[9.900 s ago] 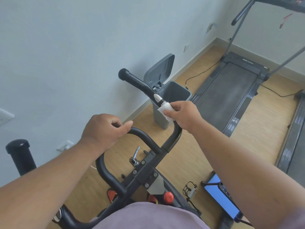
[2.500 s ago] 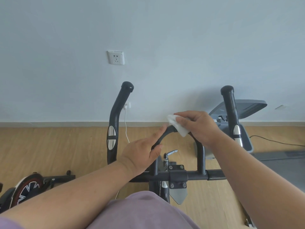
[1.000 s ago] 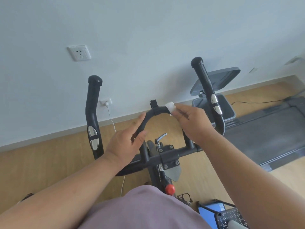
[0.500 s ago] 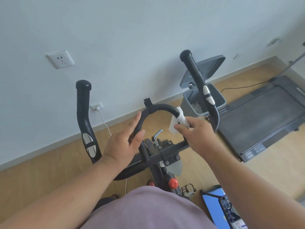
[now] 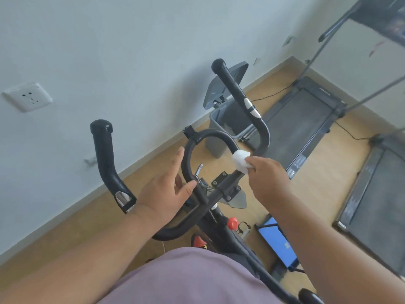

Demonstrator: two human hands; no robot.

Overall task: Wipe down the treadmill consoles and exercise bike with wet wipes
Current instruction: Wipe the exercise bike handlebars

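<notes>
A soft, limp wipe (image 5: pixel 240 160), best pinched in a bunched wad, is pressed by the closed right hand (image 5: pixel 266 174) on the loop bar (image 5: pixel 213 135), braced by the loosely spread left hand (image 5: pixel 167 191).

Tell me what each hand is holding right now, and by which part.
The right hand pinches a bunched white wet wipe by its lower edge, against the loop bar. The left hand is open, fingers against the loop's left side, no closed grip.
</notes>
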